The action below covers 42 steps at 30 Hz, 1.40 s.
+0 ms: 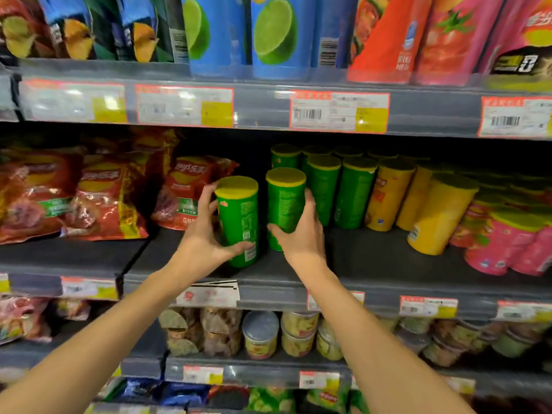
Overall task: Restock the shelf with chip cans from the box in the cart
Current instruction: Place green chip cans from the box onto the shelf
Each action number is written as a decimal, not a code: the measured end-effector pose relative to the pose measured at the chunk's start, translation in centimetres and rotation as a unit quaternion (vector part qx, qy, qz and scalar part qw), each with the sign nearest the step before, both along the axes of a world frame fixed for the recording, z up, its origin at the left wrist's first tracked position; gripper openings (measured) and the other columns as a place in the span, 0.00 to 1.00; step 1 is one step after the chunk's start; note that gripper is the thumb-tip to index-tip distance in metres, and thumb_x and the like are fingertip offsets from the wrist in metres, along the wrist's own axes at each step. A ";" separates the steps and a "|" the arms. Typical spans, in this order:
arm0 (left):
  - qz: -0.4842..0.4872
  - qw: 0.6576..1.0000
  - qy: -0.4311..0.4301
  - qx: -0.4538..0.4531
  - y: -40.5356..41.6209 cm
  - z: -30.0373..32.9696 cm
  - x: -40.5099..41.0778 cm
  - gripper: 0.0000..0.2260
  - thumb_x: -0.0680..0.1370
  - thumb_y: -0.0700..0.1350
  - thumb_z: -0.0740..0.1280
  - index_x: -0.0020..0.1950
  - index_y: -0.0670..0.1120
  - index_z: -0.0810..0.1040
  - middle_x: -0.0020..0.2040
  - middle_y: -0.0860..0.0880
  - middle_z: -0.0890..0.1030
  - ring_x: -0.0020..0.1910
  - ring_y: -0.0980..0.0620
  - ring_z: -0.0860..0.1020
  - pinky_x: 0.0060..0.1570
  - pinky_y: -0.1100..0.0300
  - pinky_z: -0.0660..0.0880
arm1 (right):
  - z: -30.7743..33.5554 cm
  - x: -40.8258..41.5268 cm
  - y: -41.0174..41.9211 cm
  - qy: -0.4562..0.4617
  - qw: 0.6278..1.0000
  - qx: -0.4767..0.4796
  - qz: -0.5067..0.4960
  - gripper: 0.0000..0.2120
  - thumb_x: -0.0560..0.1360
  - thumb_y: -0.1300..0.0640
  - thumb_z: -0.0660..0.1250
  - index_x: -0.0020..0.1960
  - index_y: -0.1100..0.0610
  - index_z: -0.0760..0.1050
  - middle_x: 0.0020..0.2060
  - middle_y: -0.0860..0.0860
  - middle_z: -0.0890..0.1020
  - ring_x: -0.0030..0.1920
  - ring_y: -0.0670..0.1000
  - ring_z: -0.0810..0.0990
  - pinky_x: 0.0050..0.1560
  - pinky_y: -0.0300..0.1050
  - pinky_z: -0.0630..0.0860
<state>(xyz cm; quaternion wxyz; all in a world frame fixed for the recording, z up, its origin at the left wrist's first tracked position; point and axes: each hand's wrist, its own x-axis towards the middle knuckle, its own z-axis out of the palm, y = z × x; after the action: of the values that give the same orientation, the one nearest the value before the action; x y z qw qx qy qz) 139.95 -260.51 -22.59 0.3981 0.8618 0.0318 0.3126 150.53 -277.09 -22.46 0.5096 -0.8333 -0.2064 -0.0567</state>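
Green cylindrical chip cans, left [238, 222] and right [285, 209], gripped one per hand (left hand [200, 245], right hand [301, 234]), placement step on dark shelf [373, 258]; next, push far, release

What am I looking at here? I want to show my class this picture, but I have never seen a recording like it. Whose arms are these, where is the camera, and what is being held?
There is no machine. The camera sits on a person's head and looks forward and down, so the two bare arms reaching in from the bottom are that person's own. They stand before a shop shelf.

The left hand has a grip on a green can with a yellow lid. The right hand grips a second green can beside it. Both cans stand upright near the shelf's front edge.

Behind them are more green cans, then yellow cans and pink cans to the right. Red bags lie to the left. Price labels line the shelf edges. No cart or box is in view.
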 end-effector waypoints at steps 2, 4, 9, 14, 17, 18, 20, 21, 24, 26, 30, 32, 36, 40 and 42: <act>-0.007 1.000 -0.007 -0.006 0.1 0.0 0.0 0.51 0.66 0.45 0.81 0.70 0.71 0.48 0.67 0.51 0.73 0.64 0.59 0.74 0.62 0.52 0.75 | -0.2 0.4 0.8 -0.010 0.999 0.003 -0.043 0.43 0.70 0.52 0.77 0.77 0.53 0.57 0.71 0.56 0.68 0.69 0.58 0.71 0.65 0.52 0.69; -0.020 1.000 -0.011 -0.011 0.1 0.0 0.0 0.50 0.65 0.45 0.81 0.70 0.71 0.49 0.65 0.53 0.74 0.63 0.56 0.75 0.61 0.47 0.75 | -0.4 0.8 1.5 -0.013 0.997 0.012 -0.075 0.39 0.70 0.53 0.78 0.74 0.56 0.62 0.67 0.57 0.70 0.66 0.59 0.73 0.63 0.53 0.71; -0.030 0.999 -0.018 -0.016 -0.4 -0.1 -0.1 0.50 0.66 0.46 0.80 0.69 0.73 0.47 0.60 0.64 0.73 0.57 0.60 0.77 0.55 0.48 0.78 | -0.7 1.6 2.8 -0.040 0.992 0.011 -0.122 0.36 0.69 0.57 0.78 0.72 0.60 0.65 0.65 0.59 0.72 0.64 0.62 0.75 0.61 0.53 0.73; -0.033 0.999 -0.021 -0.015 -0.4 0.2 -0.2 0.52 0.66 0.46 0.80 0.67 0.77 0.45 0.59 0.69 0.70 0.57 0.57 0.76 0.56 0.49 0.77 | -1.1 2.0 4.1 -0.072 0.982 0.016 -0.176 0.34 0.68 0.56 0.78 0.69 0.62 0.68 0.61 0.61 0.74 0.60 0.65 0.77 0.55 0.56 0.77; -0.037 0.999 -0.021 -0.015 -0.4 0.2 -0.3 0.52 0.66 0.45 0.80 0.65 0.78 0.45 0.58 0.71 0.70 0.56 0.60 0.76 0.56 0.51 0.76 | -1.2 2.2 4.5 -0.093 0.977 -0.012 -0.189 0.34 0.68 0.56 0.78 0.69 0.62 0.67 0.61 0.61 0.74 0.59 0.66 0.78 0.52 0.57 0.78; -0.040 0.999 -0.020 -0.015 -0.3 0.2 -0.2 0.52 0.66 0.45 0.80 0.65 0.79 0.44 0.57 0.72 0.70 0.56 0.62 0.76 0.56 0.52 0.76 | -1.3 2.3 4.5 -0.096 0.976 -0.024 -0.193 0.34 0.68 0.56 0.78 0.69 0.62 0.67 0.62 0.61 0.74 0.59 0.66 0.78 0.51 0.56 0.78; -0.043 0.999 -0.021 -0.018 -0.2 0.1 -0.2 0.52 0.66 0.44 0.80 0.65 0.79 0.45 0.57 0.73 0.69 0.57 0.62 0.75 0.56 0.52 0.76 | -1.5 2.5 4.5 -0.103 0.975 -0.037 -0.195 0.34 0.69 0.57 0.77 0.69 0.62 0.67 0.62 0.61 0.74 0.59 0.65 0.77 0.51 0.56 0.78; -0.043 0.999 -0.022 -0.019 -0.2 0.1 -0.2 0.52 0.65 0.44 0.80 0.65 0.79 0.45 0.58 0.73 0.69 0.58 0.62 0.75 0.57 0.53 0.76 | -1.6 2.5 4.5 -0.109 0.974 -0.039 -0.195 0.33 0.69 0.57 0.77 0.69 0.62 0.67 0.62 0.61 0.74 0.59 0.65 0.77 0.51 0.56 0.78; -0.046 0.998 -0.021 -0.022 -0.2 -0.2 0.0 0.52 0.66 0.44 0.80 0.64 0.79 0.45 0.56 0.78 0.68 0.56 0.70 0.73 0.55 0.59 0.74 | -1.7 2.8 4.6 -0.117 0.973 -0.039 -0.197 0.33 0.70 0.56 0.77 0.69 0.62 0.67 0.62 0.60 0.74 0.59 0.65 0.77 0.51 0.57 0.78; -0.046 0.999 -0.019 -0.020 -0.2 -0.3 0.0 0.52 0.66 0.44 0.80 0.64 0.79 0.44 0.55 0.81 0.66 0.55 0.74 0.71 0.53 0.65 0.72 | -1.8 2.9 4.6 -0.116 0.972 -0.043 -0.199 0.32 0.71 0.55 0.77 0.69 0.62 0.67 0.62 0.60 0.74 0.59 0.66 0.78 0.50 0.57 0.78; -0.042 0.999 -0.010 -0.030 -0.4 -0.1 -0.1 0.51 0.66 0.45 0.80 0.71 0.73 0.45 0.60 0.69 0.70 0.57 0.64 0.74 0.59 0.57 0.74 | -1.6 2.9 4.5 -0.116 0.972 -0.057 -0.198 0.31 0.71 0.54 0.77 0.68 0.62 0.67 0.63 0.60 0.74 0.59 0.65 0.78 0.49 0.56 0.78; -0.045 0.999 -0.005 -0.026 -0.5 0.1 -0.3 0.51 0.66 0.45 0.80 0.71 0.71 0.45 0.61 0.62 0.71 0.59 0.58 0.75 0.60 0.51 0.75 | -1.6 2.9 4.3 -0.118 0.971 -0.071 -0.193 0.31 0.70 0.55 0.77 0.67 0.62 0.67 0.62 0.60 0.75 0.59 0.65 0.78 0.49 0.56 0.79; -0.048 0.999 -0.008 -0.023 -0.5 0.0 -0.4 0.51 0.66 0.45 0.80 0.67 0.76 0.45 0.60 0.66 0.70 0.59 0.55 0.75 0.59 0.50 0.76 | -1.2 2.6 3.8 -0.101 0.970 -0.126 -0.184 0.32 0.72 0.51 0.75 0.70 0.60 0.65 0.64 0.59 0.73 0.61 0.64 0.77 0.50 0.56 0.77; -0.051 0.998 -0.006 -0.023 -0.1 0.2 -0.4 0.50 0.66 0.46 0.80 0.67 0.76 0.46 0.58 0.74 0.68 0.57 0.68 0.74 0.55 0.56 0.75 | 0.1 1.9 1.3 -0.057 0.975 -0.173 -0.131 0.26 0.76 0.45 0.69 0.68 0.57 0.69 0.62 0.58 0.76 0.61 0.63 0.77 0.55 0.55 0.76; -0.054 0.998 0.005 -0.029 0.0 0.3 -0.3 0.49 0.66 0.47 0.80 0.69 0.73 0.48 0.57 0.76 0.68 0.55 0.72 0.73 0.54 0.59 0.74 | 0.4 1.4 -1.0 -0.025 0.973 -0.204 -0.108 0.24 0.78 0.38 0.63 0.64 0.55 0.74 0.58 0.56 0.80 0.58 0.61 0.78 0.55 0.53 0.77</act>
<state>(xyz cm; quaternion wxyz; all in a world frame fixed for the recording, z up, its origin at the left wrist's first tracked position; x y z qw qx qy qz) 139.67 -260.52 -22.25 0.4393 0.8519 -0.0042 0.2852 151.92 -278.05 -22.09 0.3144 -0.9354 -0.1352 -0.0884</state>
